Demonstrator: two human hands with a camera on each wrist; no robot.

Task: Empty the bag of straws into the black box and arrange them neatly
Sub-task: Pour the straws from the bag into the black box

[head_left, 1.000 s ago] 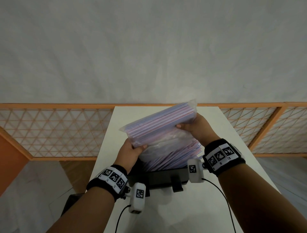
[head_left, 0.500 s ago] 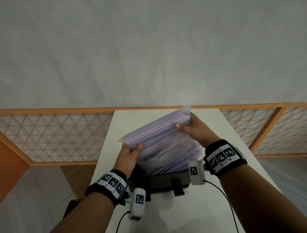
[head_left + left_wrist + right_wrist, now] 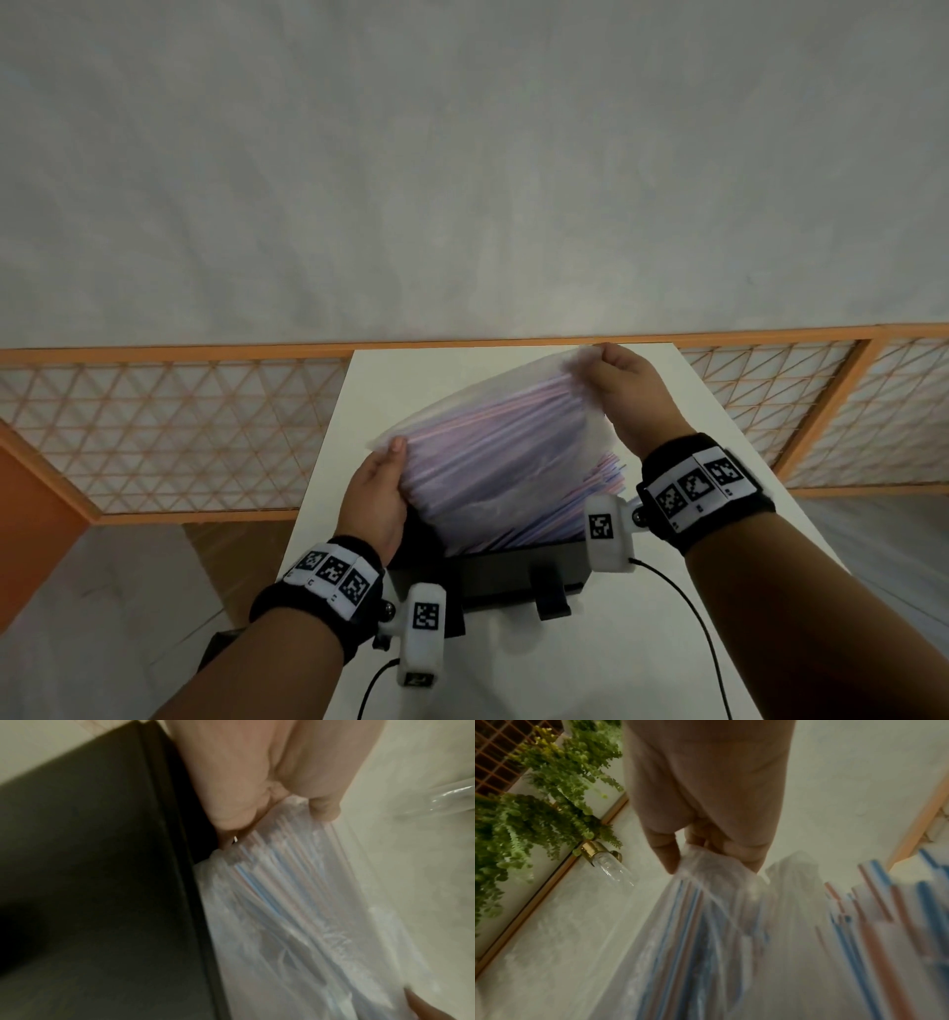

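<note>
Straws slide from a clear bag tipped over the black box, the left hand pinching its low corner, the right hand its raised one; emptying appears midway, more lift likely needed next.

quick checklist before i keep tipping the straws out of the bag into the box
1. Left hand grip on the bag corner: ok, fingers pinch it in the left wrist view.
2. Right hand grip on the upper corner: ok, plastic bunched in the fingers.
3. Bag mouth aimed into the black box: ok, the lower end dips inside.
4. Straws landing inside: cannot tell, some poke up at the right side.
5. Straws lying neatly: not ok, loose ones fan out.
6. Box steady on the table: cannot tell.
</note>
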